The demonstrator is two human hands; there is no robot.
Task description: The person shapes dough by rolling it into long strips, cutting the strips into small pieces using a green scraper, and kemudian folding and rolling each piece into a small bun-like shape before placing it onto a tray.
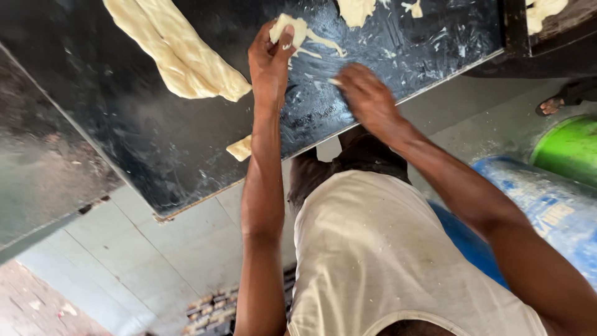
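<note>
Upper centre: our left hand (268,59) pinches a small dough piece (291,30) on the oiled black slab (155,137). Right hand (368,96), blurred, fingers bent, grip unclear. We judge: stretch gently, keeping the dough's edge pinned flat.

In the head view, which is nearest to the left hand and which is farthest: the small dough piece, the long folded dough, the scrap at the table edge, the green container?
1. Small dough piece: held in the left hand, at its fingertips.
2. Long folded dough: on the black table, to the hand's left.
3. Scrap at the table edge: below the hand, beside the forearm; nearly as close as the folded dough.
4. Green container: far right, on the floor.
</note>
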